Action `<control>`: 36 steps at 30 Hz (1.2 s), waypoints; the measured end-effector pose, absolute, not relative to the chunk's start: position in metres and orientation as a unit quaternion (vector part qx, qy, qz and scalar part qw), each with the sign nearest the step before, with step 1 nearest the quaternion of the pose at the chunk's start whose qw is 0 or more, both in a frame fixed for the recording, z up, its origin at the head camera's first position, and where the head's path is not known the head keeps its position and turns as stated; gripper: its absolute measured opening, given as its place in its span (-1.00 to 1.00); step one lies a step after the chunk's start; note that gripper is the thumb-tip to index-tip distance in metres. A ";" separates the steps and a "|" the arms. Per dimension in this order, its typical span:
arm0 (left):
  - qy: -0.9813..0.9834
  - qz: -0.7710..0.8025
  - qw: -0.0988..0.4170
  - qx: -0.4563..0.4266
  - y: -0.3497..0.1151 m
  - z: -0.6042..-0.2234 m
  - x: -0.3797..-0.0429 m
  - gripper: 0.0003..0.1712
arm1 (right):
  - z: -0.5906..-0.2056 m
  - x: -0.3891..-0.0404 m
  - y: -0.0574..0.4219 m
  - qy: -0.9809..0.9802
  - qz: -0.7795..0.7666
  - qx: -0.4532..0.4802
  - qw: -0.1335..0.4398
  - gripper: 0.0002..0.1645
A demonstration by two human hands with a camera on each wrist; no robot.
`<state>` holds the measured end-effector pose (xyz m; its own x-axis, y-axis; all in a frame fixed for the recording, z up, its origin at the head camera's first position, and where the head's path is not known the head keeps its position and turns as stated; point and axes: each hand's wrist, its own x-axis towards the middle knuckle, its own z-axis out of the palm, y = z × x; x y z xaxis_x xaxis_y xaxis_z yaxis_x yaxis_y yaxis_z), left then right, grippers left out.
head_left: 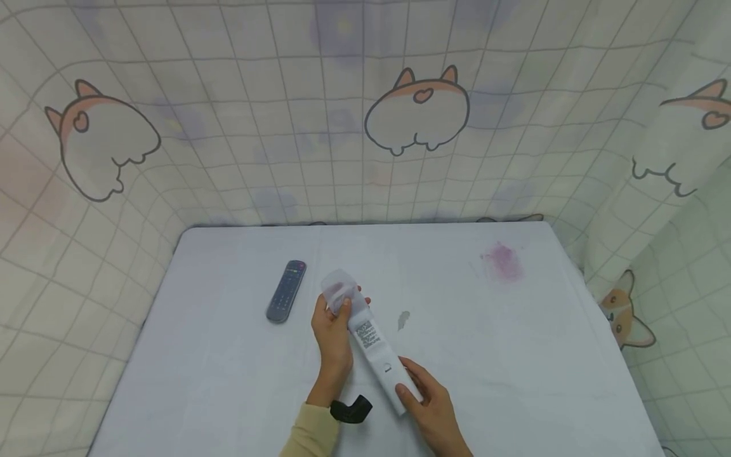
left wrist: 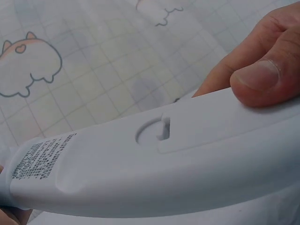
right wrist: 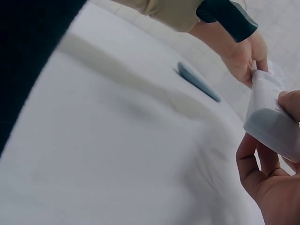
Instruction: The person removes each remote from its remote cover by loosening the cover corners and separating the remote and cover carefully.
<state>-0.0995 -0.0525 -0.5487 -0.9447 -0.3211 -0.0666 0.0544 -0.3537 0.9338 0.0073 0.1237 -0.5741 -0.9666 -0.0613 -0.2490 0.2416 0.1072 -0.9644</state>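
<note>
Both hands hold a white remote control (head_left: 381, 354), its back turned up, with a printed label and a battery-cover latch showing. My left hand (head_left: 333, 336) grips the far end, thumb on top. A thin, whitish, crumpled sheet (head_left: 337, 284) covers that end under the left fingers; whether it is cloth or film I cannot tell. Around the near end, my right hand (head_left: 428, 400) has its thumb on the back face and its fingers along the side and underneath. In the left wrist view, the right thumb (left wrist: 258, 82) presses on the battery cover (left wrist: 206, 124).
A dark grey remote control (head_left: 287, 292) lies on the white table (head_left: 217, 355), left of the hands. A pink stain (head_left: 504, 261) marks the far right of the cloth, and a small grey spot (head_left: 403, 319) is near the middle. Curtains with a grid pattern (head_left: 274, 146) surround the table.
</note>
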 end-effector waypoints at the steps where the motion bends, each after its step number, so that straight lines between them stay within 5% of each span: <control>1: -0.558 -0.814 0.114 0.119 -0.053 -0.549 -0.101 -0.54 | -0.574 0.007 0.124 0.737 -0.664 0.060 0.112 -0.35; 36: -0.535 -0.821 0.151 0.130 -0.047 -0.542 -0.115 -0.58 | -0.569 -0.003 0.117 0.737 -0.666 0.068 0.095 -0.35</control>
<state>-0.1153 -0.0466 -0.5421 -0.9206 -0.3871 -0.0516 0.1089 -0.3814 0.9180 -0.0026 0.1168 -0.5689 -0.9728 -0.0252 -0.2303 0.2266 0.1036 -0.9685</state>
